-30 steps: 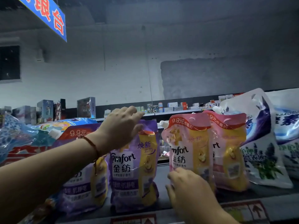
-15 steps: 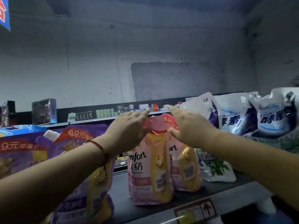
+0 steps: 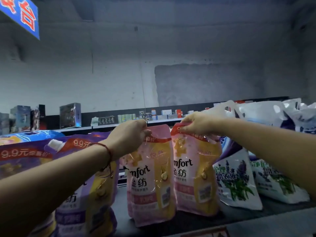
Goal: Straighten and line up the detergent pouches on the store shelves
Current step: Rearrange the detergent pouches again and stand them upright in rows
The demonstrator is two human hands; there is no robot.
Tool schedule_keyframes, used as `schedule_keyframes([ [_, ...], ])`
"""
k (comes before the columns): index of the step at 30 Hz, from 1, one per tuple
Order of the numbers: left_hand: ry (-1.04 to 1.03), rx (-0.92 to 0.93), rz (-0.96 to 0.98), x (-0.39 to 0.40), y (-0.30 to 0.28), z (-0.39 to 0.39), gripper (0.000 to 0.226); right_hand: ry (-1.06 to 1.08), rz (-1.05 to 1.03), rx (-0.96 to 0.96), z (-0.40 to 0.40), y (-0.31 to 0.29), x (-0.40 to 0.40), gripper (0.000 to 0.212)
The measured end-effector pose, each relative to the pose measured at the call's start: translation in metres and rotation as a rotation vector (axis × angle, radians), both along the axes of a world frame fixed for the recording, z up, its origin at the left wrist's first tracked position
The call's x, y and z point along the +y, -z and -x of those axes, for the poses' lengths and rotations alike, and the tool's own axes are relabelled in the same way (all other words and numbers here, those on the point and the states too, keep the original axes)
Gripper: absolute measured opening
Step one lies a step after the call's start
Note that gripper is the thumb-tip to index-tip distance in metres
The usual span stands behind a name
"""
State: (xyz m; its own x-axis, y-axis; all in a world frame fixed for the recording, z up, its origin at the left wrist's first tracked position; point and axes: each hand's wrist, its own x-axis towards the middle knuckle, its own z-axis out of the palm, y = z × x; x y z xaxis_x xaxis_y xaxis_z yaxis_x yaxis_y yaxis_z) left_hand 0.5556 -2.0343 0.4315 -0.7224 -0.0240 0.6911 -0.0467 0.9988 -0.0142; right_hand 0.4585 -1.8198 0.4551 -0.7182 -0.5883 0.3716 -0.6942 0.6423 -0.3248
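Observation:
Two pink Comfort pouches stand upright side by side on the dark shelf [image 3: 196, 223]. My left hand [image 3: 130, 135] pinches the top edge of the left pink pouch [image 3: 150, 182]. The top of the right pink pouch [image 3: 193, 171] is pinched by my right hand [image 3: 196, 123]. Purple Comfort pouches [image 3: 89, 194] stand to the left, partly hidden by my left forearm. White lavender-print pouches [image 3: 237, 182] lean at the right behind my right forearm.
More white bags [image 3: 266, 113] fill the far right of the shelf. A blue pouch [image 3: 29, 135] lies at the back left. Beyond, a far shelf carries small boxes [image 3: 70, 114]. A blue sign [image 3: 20, 12] hangs at the upper left.
My hands went from the purple pouch and the pink pouch's base up to the pink pouch tops. The two pink pouches now stand apart, side by side, instead of overlapping.

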Motion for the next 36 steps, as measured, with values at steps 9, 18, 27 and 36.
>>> schedule_keyframes([
  [9, -0.036, -0.002, -0.027, -0.001, 0.001, 0.001, 0.024, -0.201, -0.012, -0.205, 0.029, -0.019, 0.023, 0.018],
  [18, 0.004, -0.055, -0.127, 0.005, -0.008, -0.006, 0.022, -0.293, 0.046, -0.183, 0.040, -0.010, 0.023, 0.014],
  [27, 0.005, -0.104, -0.080, 0.008, -0.006, -0.009, 0.024, -0.308, 0.065, -0.114, 0.035, 0.001, 0.022, 0.019],
  [36, -0.144, 0.075, 0.473, -0.001, 0.021, -0.016, 0.060, -0.021, -0.154, 0.374, 0.022, 0.009, 0.023, 0.033],
])
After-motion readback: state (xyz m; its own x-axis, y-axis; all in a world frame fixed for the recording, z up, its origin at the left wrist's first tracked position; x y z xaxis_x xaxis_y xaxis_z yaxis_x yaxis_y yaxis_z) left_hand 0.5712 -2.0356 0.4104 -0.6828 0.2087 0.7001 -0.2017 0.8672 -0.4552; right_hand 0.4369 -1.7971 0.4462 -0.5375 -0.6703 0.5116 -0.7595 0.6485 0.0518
